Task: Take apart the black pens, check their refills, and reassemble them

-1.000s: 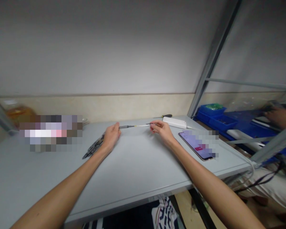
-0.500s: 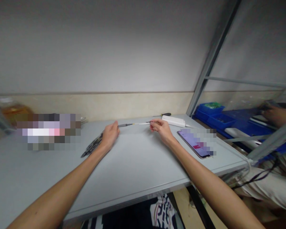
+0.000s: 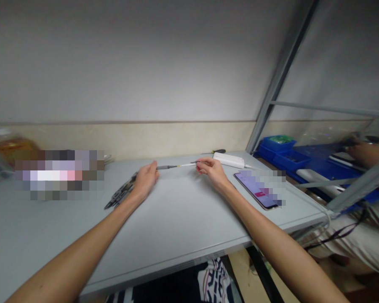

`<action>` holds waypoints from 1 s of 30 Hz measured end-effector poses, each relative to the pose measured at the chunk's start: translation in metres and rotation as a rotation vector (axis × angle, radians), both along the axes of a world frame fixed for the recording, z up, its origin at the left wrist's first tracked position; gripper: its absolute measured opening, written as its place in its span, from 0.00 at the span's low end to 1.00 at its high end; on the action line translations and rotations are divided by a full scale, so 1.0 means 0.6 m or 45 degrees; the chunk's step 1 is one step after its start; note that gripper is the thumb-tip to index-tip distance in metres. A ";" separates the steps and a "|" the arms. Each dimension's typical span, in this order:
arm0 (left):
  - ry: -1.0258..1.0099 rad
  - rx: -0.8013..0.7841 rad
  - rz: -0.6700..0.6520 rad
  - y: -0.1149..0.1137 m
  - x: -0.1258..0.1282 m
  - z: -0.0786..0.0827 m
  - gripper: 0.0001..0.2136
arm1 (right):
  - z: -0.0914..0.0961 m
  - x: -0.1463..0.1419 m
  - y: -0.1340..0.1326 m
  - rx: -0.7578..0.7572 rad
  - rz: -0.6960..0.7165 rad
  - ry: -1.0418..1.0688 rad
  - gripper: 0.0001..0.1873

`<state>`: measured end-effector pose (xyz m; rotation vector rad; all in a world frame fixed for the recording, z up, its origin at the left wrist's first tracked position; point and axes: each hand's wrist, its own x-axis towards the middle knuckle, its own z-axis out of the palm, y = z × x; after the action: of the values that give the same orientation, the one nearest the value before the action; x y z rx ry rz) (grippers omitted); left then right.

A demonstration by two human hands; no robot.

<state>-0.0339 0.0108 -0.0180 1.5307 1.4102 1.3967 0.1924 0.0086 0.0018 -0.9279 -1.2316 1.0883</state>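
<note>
My left hand (image 3: 146, 180) is closed around a slim grey pen (image 3: 166, 167), whose tapered end points right. A thin pale rod (image 3: 187, 164), much like a pen refill, runs from the pen's yellowish tip toward my right hand (image 3: 210, 169). The fingers of my right hand are pinched at the rod's far end, beside a small dark piece too fine to make out. Several grey pens (image 3: 121, 194) lie in a heap on the table, partly hidden behind my left hand and forearm.
A phone (image 3: 255, 190) and a white power strip (image 3: 229, 160) lie right of my hands, with a screwdriver (image 3: 219, 151) behind. A blurred-out object (image 3: 60, 174) and a bottle (image 3: 14, 145) stand left. Past the metal frame are blue bins (image 3: 278, 149) and a co-worker's hand (image 3: 371, 151).
The view has shifted slightly. My right hand has come a little to the left, and the pen and rod are still held between my two hands.
</note>
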 end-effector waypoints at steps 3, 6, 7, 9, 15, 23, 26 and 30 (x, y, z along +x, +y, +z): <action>0.005 -0.011 -0.061 -0.007 0.007 0.001 0.22 | -0.005 -0.004 -0.003 0.029 0.068 -0.054 0.12; 0.021 -0.016 -0.086 -0.012 0.011 0.003 0.23 | -0.009 -0.007 -0.005 0.052 0.119 -0.107 0.13; 0.017 -0.020 -0.091 -0.013 0.012 0.003 0.23 | -0.010 -0.008 -0.005 0.054 0.125 -0.117 0.14; -0.009 -0.032 -0.107 -0.014 0.012 0.004 0.22 | -0.010 -0.007 -0.006 0.057 0.131 -0.129 0.14; -0.056 -0.067 -0.142 -0.011 0.012 -0.001 0.21 | -0.007 -0.007 -0.008 0.050 0.141 -0.103 0.14; 0.021 0.018 -0.184 -0.007 0.012 -0.006 0.21 | -0.007 -0.008 -0.011 0.025 0.210 -0.152 0.16; 0.063 0.078 -0.186 -0.009 0.013 0.001 0.19 | -0.006 -0.007 -0.013 0.030 0.205 -0.243 0.17; -0.088 0.035 -0.274 -0.012 0.013 0.002 0.15 | -0.002 -0.004 -0.017 0.118 0.037 -0.534 0.17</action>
<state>-0.0259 0.0036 -0.0165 1.5843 1.1518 1.3287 0.1897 -0.0015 0.0009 -1.1043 -1.6275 0.8741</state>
